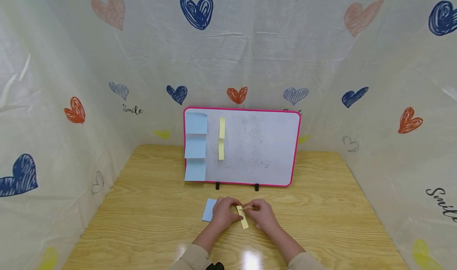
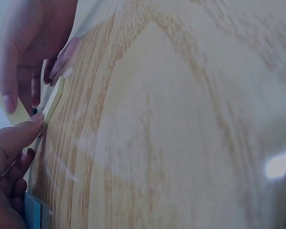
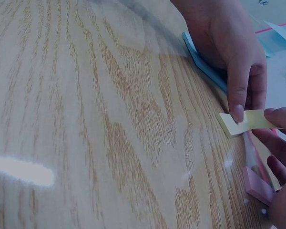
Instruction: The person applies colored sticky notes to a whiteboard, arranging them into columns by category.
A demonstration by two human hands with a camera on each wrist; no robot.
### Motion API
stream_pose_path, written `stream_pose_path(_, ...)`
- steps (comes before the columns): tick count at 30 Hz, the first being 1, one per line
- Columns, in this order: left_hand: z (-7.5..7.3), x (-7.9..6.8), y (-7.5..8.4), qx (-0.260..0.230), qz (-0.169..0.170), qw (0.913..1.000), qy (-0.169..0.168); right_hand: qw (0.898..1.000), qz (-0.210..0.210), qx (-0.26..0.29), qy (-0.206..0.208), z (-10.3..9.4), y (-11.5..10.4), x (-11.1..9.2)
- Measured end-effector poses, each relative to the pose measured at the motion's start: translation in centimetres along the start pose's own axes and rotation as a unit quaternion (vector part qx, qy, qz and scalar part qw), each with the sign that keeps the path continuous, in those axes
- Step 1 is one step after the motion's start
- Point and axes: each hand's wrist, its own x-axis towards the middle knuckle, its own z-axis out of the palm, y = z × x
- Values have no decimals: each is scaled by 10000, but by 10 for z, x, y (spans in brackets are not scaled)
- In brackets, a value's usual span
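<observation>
Between the two hands lies a narrow yellow sticky note pad (image 1: 244, 223) on the table. My left hand (image 1: 223, 214) pinches it between thumb and fingers, the thumb pressing on its face in the right wrist view. With thumb and fingers my right hand (image 1: 264, 215) grips the top yellow sticky note (image 3: 255, 119), which bends up from the pad. Partly covered by the left hand is a blue sticky note pad (image 1: 208, 211). A pink sticky note pad (image 3: 257, 185) sits beneath the right hand, mostly hidden in the head view.
Behind the hands a pink-framed whiteboard (image 1: 257, 143) stands on black feet (image 1: 256, 187). Three blue sticky notes (image 1: 195, 146) run down its left side, and two narrow yellow notes (image 1: 221, 139) hang beside them. A heart-printed curtain (image 1: 228, 56) surrounds the wooden table (image 1: 143, 222).
</observation>
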Motion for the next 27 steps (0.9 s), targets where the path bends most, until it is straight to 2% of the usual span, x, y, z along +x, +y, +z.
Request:
stream_pose_path(5, 0, -1, 1, 21, 10, 10000, -10, 9998, 69, 178, 20, -1, 0, -1)
stream_pose_path(13, 1, -1, 0, 17, 12, 10000, -9, 9974, 296, 633, -195, -5, -6, -3)
stream_pose_path(23, 1, 0, 0, 28, 32, 10000, -31, 9951, 557, 722, -373, -8, -10, -5)
stream_pose_path(27, 1, 0, 0, 64, -4, 10000, -41, 9950, 550, 778, -296, -10, -10, -3)
